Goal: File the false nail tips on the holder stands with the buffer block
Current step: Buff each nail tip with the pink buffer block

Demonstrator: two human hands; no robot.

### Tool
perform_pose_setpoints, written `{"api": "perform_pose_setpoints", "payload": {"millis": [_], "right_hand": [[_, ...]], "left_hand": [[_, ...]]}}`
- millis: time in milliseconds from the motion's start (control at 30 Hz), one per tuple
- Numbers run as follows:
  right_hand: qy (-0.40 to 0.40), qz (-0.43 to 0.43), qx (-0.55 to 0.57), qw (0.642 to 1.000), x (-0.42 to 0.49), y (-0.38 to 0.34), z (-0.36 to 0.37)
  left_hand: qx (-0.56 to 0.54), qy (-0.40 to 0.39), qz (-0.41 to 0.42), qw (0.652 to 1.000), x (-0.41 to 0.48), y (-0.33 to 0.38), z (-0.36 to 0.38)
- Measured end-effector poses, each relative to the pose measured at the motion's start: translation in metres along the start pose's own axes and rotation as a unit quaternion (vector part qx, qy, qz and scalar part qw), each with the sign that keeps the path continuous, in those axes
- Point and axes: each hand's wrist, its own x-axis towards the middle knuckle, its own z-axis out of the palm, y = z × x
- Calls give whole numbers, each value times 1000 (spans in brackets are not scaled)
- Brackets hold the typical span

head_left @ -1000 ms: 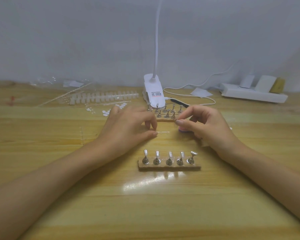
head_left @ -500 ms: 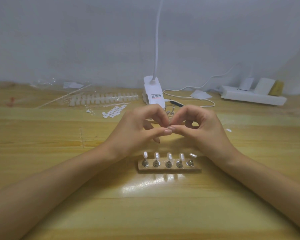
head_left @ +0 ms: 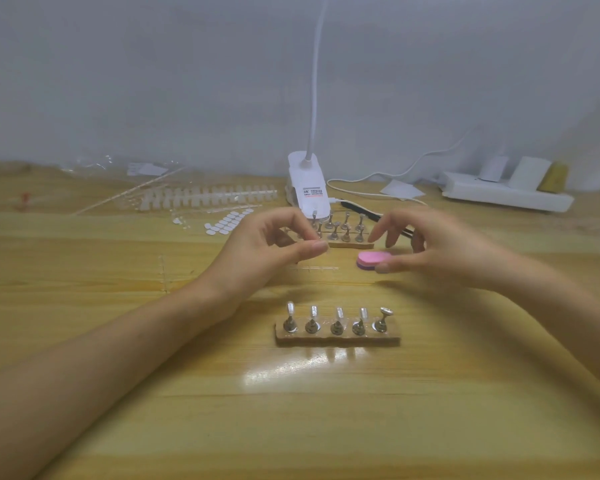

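Observation:
A pink buffer block (head_left: 371, 259) lies on the wooden table between my hands. My right hand (head_left: 440, 251), blurred, hovers over its right end with fingers spread and the thumb touching it. My left hand (head_left: 271, 252) pinches thumb against forefinger on a small clear piece that looks like a false nail tip, hard to make out. The near holder stand (head_left: 336, 338) carries several metal posts; the left ones hold clear nail tips (head_left: 290, 310), and the rightmost post (head_left: 383, 313) is bare. A second holder stand (head_left: 347, 243) sits behind my hands.
A white clip lamp base (head_left: 307, 190) stands at the back centre, with its cable running to a power strip (head_left: 506, 197) at the back right. Strips of spare nail tips (head_left: 205, 199) and white adhesive tabs (head_left: 227, 221) lie at the back left. A thin clear strip (head_left: 312, 268) lies beside the buffer.
My hands met fingertip to fingertip half a second ago and have since parted. The right hand swung right and down to the pink buffer, which is uncovered now.

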Motion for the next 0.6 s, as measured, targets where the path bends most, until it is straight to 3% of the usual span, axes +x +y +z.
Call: {"api": "perform_pose_setpoints", "payload": {"millis": [100,267,433,533,600], "right_hand": [[7,-27,0,1000,0,1,11],[-20,-99,191,976,-3,-21,26],[-58,-54,391,917,-3,-26,39],[-27,-4,502,864,-1,-22,39],[-48,-11,483,874,-2,-23,41]], "left_hand": [[-34,-8,-20,999,-1,0,-1],[-16,-6,8,1000,-2,-1,4],[32,-11,20,999,-1,-1,5],[42,6,22,999,-1,-3,5],[47,12,27,998,-1,-4,5]]}}
